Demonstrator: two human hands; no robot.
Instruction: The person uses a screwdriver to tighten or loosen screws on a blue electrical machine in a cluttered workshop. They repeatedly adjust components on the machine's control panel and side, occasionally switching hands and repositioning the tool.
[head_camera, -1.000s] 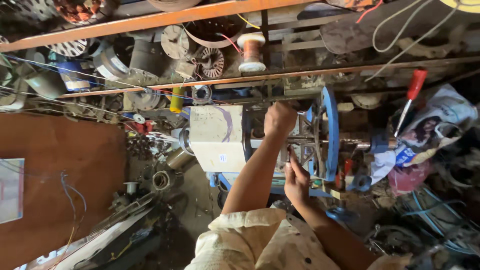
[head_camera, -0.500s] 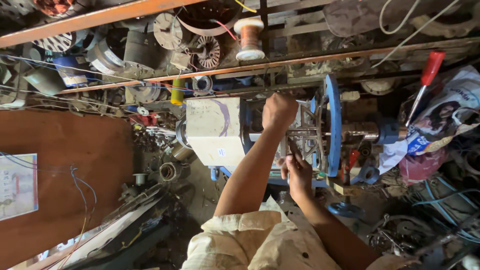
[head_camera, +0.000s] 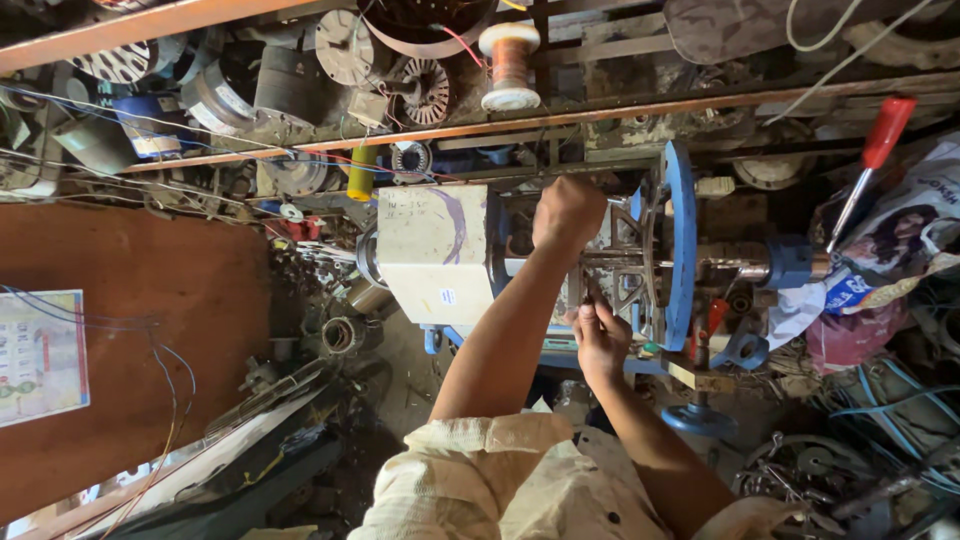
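A winding machine stands in front of me, with a cream box housing (head_camera: 435, 250), a blue wheel (head_camera: 681, 240) and a horizontal steel shaft (head_camera: 745, 266). An open metal frame (head_camera: 625, 280) sits on the shaft between the housing and the wheel. My left hand (head_camera: 569, 214) is a closed fist gripping the top of that frame. My right hand (head_camera: 600, 338) is just below, its fingers pinched at the frame's lower edge. What it pinches is too small to make out.
A spool of copper wire (head_camera: 510, 65) stands on the shelf rail above. A red-handled screwdriver (head_camera: 868, 165) leans at the right beside printed bags (head_camera: 900, 240). Motor parts and stators (head_camera: 425, 90) crowd the shelves. A yellow cylinder (head_camera: 361, 172) hangs left of the machine. A poster (head_camera: 40, 355) is on the brown board.
The view has drifted, so the machine sits a little higher and further right in the picture. Both hands stay on the metal frame in nearly the same grip.
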